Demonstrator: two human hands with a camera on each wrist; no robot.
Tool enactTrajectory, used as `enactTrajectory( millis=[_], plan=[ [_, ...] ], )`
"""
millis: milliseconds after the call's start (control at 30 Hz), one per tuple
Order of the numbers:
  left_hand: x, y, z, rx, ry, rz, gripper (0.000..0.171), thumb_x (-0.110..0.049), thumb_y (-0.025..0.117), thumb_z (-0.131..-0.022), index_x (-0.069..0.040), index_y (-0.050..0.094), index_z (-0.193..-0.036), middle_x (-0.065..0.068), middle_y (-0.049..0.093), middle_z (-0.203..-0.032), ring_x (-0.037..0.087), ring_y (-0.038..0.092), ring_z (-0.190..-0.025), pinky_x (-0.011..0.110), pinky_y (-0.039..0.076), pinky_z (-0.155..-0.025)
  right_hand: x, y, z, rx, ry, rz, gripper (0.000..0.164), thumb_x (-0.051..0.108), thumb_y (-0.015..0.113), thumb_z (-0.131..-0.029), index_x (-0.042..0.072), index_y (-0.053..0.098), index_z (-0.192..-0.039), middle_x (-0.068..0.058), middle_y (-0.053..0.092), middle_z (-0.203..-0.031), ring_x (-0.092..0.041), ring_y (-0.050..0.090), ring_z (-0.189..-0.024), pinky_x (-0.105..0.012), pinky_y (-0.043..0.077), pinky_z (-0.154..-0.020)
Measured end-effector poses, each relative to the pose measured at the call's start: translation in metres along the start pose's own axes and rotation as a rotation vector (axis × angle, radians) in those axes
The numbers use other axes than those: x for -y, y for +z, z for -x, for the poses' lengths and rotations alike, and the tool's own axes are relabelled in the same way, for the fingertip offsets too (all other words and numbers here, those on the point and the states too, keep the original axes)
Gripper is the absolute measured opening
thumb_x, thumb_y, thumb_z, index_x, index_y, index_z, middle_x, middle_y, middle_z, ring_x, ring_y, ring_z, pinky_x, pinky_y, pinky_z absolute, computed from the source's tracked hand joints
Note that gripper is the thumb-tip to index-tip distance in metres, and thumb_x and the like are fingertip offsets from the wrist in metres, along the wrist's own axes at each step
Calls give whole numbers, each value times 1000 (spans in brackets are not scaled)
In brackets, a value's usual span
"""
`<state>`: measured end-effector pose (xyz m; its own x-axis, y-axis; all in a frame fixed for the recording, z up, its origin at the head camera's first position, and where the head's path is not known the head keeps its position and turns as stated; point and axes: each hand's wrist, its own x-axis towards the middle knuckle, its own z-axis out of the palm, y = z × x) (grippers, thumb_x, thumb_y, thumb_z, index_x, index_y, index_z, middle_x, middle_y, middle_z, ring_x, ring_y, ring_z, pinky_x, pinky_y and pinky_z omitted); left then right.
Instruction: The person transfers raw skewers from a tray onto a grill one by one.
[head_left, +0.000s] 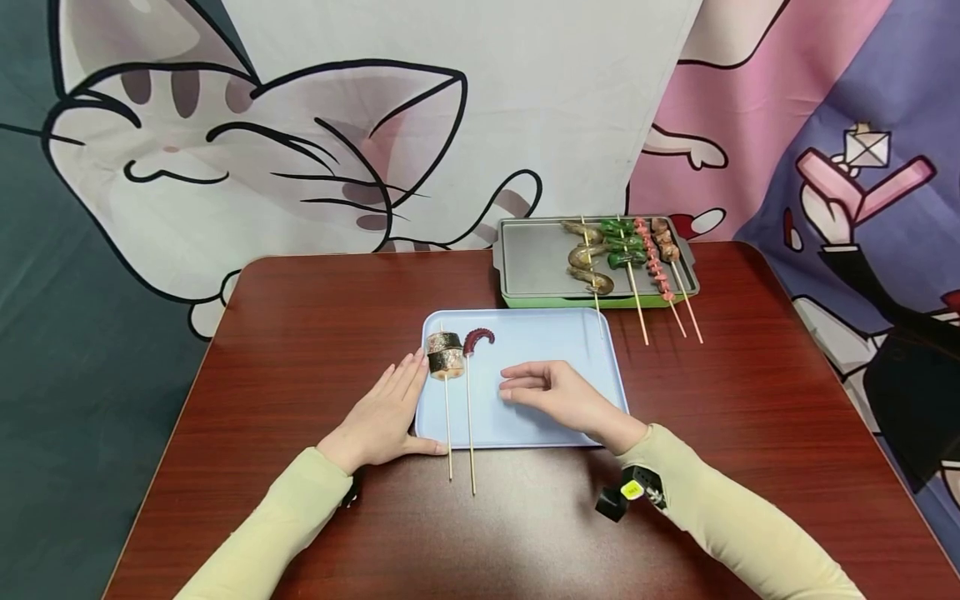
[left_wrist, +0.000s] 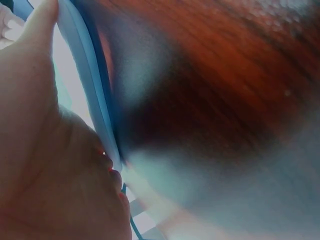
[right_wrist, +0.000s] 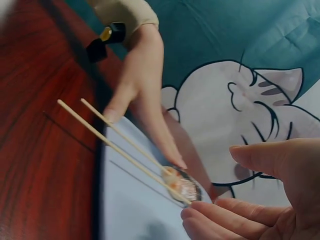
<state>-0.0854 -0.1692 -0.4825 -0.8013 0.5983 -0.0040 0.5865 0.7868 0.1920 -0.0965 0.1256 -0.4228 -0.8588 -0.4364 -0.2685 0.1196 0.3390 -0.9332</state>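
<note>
On the table lies a light blue tray (head_left: 540,337). My left hand (head_left: 382,421) rests along its left edge with straight fingers, the thumb at the near edge beside the sticks. Two skewers lie on the tray's left side, their sticks jutting over the near edge. One bears chunks of dark-skinned fish (head_left: 446,362), close to my left fingertips; the other has a dark red octopus tentacle (head_left: 477,337). Over the middle of the tray my right hand (head_left: 558,396) hovers, holding nothing. Its fingers and thumb stand apart in the right wrist view (right_wrist: 265,190).
Behind the tray stands a grey grill plate (head_left: 532,258) on a green base. Across its right half lie a shrimp skewer (head_left: 588,258), a green pepper skewer (head_left: 624,242), a pink meat skewer (head_left: 654,258) and a brown meat skewer (head_left: 664,242). Their sticks overhang the front. A printed cloth hangs behind.
</note>
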Motion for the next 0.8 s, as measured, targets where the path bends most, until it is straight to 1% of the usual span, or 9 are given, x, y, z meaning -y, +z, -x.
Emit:
enactTrajectory(
  millis=[133,167,300,400,467,600,800],
  plan=[
    [-1,-1,0,2,-6,1,123,-83,48,-68,8,18,-145,22,9,-153,34,10,-139,46,15,-110,-7,9,-3,12,19,-35,49,29,69,-85,0,60,-123,-4,69,-104,-14,63,-99,-32,45,-91],
    [-1,-1,0,9,-10,-9,123,-83,47,-69,8,17,-146,21,8,-153,33,10,-139,46,14,-110,-10,11,-4,17,22,-52,49,29,69,-85,-1,59,-123,-5,69,-103,-15,63,-97,-31,46,-89],
    [-4,-6,1,6,-15,24,121,-80,52,-69,9,19,-145,22,9,-152,34,11,-139,47,16,-110,-18,21,-7,44,45,-136,49,25,70,-85,-4,58,-122,-9,68,-103,-19,64,-95,-31,50,-83],
    [-5,-8,1,-5,-9,49,120,-78,56,-69,10,21,-144,23,11,-152,36,13,-138,48,17,-109,-23,28,-9,75,64,-221,48,20,69,-86,-8,56,-123,-14,67,-104,-23,64,-97,-33,51,-83],
    [-5,-6,1,7,-12,32,120,-79,53,-70,9,19,-144,22,10,-152,35,12,-138,47,15,-109,-25,32,-11,93,77,-277,47,16,68,-87,-10,54,-123,-18,66,-105,-27,63,-99,-35,50,-84],
    [-3,-4,1,21,-19,8,122,-82,49,-69,8,17,-146,21,7,-153,33,9,-139,45,13,-110,-28,39,-12,109,109,-339,46,14,66,-87,-12,53,-123,-20,65,-105,-31,63,-99,-36,49,-85],
    [-2,-3,0,-2,-4,27,122,-81,50,-69,8,18,-145,22,8,-153,34,11,-139,46,15,-110,-30,45,-14,148,147,-423,45,11,63,-88,-13,51,-125,-24,63,-109,-32,61,-101,-36,49,-86]
  ],
)
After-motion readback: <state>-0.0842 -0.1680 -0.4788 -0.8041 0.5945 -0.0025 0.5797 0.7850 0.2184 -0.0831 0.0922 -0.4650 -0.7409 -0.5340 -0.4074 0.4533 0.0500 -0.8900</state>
